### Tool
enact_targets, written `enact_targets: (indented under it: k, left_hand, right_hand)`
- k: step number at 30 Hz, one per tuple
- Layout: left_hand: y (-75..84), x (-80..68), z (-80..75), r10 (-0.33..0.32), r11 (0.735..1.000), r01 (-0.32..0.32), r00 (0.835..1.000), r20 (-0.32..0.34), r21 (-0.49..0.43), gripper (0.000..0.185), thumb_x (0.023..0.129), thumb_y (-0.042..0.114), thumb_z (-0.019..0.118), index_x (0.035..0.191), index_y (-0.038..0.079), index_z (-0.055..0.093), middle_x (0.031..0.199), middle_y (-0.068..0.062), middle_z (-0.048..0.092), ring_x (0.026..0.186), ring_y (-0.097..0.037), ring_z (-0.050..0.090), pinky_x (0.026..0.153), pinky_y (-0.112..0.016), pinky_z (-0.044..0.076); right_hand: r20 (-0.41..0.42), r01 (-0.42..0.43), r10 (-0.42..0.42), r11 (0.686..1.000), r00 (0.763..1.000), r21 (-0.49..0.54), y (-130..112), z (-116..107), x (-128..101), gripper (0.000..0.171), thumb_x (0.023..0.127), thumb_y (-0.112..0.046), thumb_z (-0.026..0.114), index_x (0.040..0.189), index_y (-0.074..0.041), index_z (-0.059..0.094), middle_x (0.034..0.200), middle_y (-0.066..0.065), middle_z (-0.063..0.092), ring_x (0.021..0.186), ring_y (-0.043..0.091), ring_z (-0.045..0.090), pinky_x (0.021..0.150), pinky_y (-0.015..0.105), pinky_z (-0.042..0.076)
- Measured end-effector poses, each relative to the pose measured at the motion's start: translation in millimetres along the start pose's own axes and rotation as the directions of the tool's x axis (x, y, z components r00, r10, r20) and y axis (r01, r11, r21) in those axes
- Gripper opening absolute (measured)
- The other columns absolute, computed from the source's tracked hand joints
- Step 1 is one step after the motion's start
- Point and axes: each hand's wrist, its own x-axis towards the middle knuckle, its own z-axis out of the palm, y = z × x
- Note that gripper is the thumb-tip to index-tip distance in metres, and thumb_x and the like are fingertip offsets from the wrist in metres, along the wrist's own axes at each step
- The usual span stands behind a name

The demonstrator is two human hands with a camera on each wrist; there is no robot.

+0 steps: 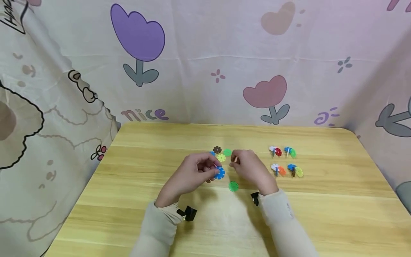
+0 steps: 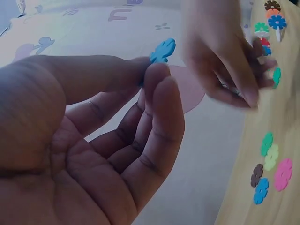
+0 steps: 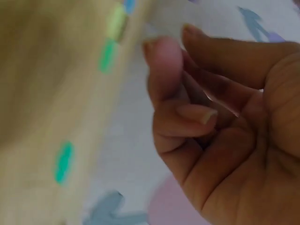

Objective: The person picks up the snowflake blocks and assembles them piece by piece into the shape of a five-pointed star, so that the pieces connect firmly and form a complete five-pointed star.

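Pinching a blue snowflake disc between thumb and fingers, the left hand hovers over the middle of the wooden bench. Just beside it, the right hand has its fingers curled; whether they hold anything I cannot tell. A green disc lies below the hands, and loose brown, green and yellow discs lie just behind them. Four joined disc pairs sit to the right. Wide bare bench stretches leftward and toward the near edge
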Motion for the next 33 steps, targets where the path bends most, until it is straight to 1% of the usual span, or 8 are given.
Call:
enact_targets:
  k: [4,7,11,14,18,23,28,33]
  left_hand:
    - [-1.0,-2.3,-3.9,0.008,1.000,-0.008,1.000,-0.016,0.001,0.010,0.090,0.010,0.068,0.098,0.014,0.067,0.080,-0.006,0.064,0.065,-0.022,0.061,0.056,-0.032,0.055]
    - [-2.2,-3.1,-6.1,0.019,1.000,-0.019,1.000,-0.025,0.004,0.010,0.090,0.010,0.068,0.099,0.013,0.068,0.081,-0.007,0.064,0.065,-0.023,0.061,0.056,-0.031,0.056]
    - [-2.7,-3.4,-7.3,0.020,1.000,-0.020,0.999,-0.025,0.006,0.010,0.090,0.010,0.068,0.099,0.011,0.068,0.081,-0.007,0.064,0.066,-0.024,0.061,0.057,-0.031,0.056]
    - [-1.2,-3.7,-7.6,0.014,1.000,-0.014,1.000,-0.025,0.003,0.009,0.090,0.009,0.067,0.099,0.011,0.068,0.081,-0.007,0.064,0.066,-0.024,0.061,0.057,-0.031,0.056]
    - [1.7,-3.9,-7.9,0.019,1.000,-0.018,1.000,-0.019,0.008,0.009,0.090,0.008,0.066,0.099,0.012,0.067,0.082,-0.006,0.065,0.066,-0.022,0.061,0.057,-0.033,0.056]
    - [1.6,-2.1,-7.4,0.025,1.000,-0.025,1.000,-0.010,0.007,0.009,0.091,0.008,0.065,0.098,0.012,0.067,0.081,-0.006,0.065,0.065,-0.021,0.061,0.057,-0.032,0.055]
    - [-1.1,-1.0,-7.3,0.014,1.000,-0.015,1.000,-0.008,-0.007,0.008,0.090,0.008,0.066,0.098,0.009,0.067,0.080,-0.009,0.064,0.065,-0.023,0.062,0.057,-0.031,0.056]
    - [-2.3,0.0,-8.1,-0.001,1.000,0.001,1.000,-0.009,-0.013,0.008,0.090,0.008,0.067,0.098,0.008,0.067,0.081,-0.012,0.064,0.066,-0.024,0.063,0.059,-0.032,0.057]
  right_hand:
    - [0.020,-0.011,0.011,1.000,1.000,-0.019,6,19,22,0.024,0.090,-0.010,0.067,0.112,-0.005,0.063,0.078,0.004,0.064,0.059,0.014,0.055,0.053,0.027,0.049]
    - [0.027,0.000,0.001,0.998,1.000,-0.059,7,25,35,0.028,0.088,-0.010,0.069,0.115,-0.008,0.063,0.090,0.007,0.067,0.060,0.015,0.054,0.056,0.028,0.048]
    - [0.060,-0.017,0.024,0.994,0.998,-0.105,5,25,47,0.025,0.085,-0.010,0.072,0.109,-0.009,0.065,0.098,0.008,0.067,0.067,0.019,0.055,0.062,0.031,0.049]
    - [0.095,-0.027,0.041,0.989,0.995,-0.144,4,25,52,0.024,0.083,-0.010,0.073,0.105,-0.008,0.065,0.097,0.007,0.067,0.072,0.020,0.056,0.066,0.033,0.050]
    - [0.131,-0.035,0.062,0.979,0.989,-0.202,5,24,57,0.022,0.083,-0.011,0.074,0.101,-0.009,0.062,0.091,0.003,0.064,0.074,0.020,0.056,0.064,0.033,0.050]
    - [0.165,-0.068,0.107,0.971,0.980,-0.231,5,22,59,0.024,0.081,-0.015,0.077,0.095,-0.010,0.059,0.083,0.001,0.059,0.073,0.020,0.055,0.063,0.034,0.049]
    - [0.177,-0.064,0.104,0.974,0.979,-0.219,3,20,55,0.023,0.081,-0.019,0.077,0.091,-0.010,0.059,0.080,0.001,0.058,0.072,0.020,0.054,0.062,0.034,0.048]
    - [0.120,-0.003,0.017,0.993,0.993,-0.114,1,10,37,0.016,0.086,-0.016,0.073,0.084,-0.012,0.058,0.074,0.000,0.057,0.064,0.017,0.051,0.056,0.030,0.044]
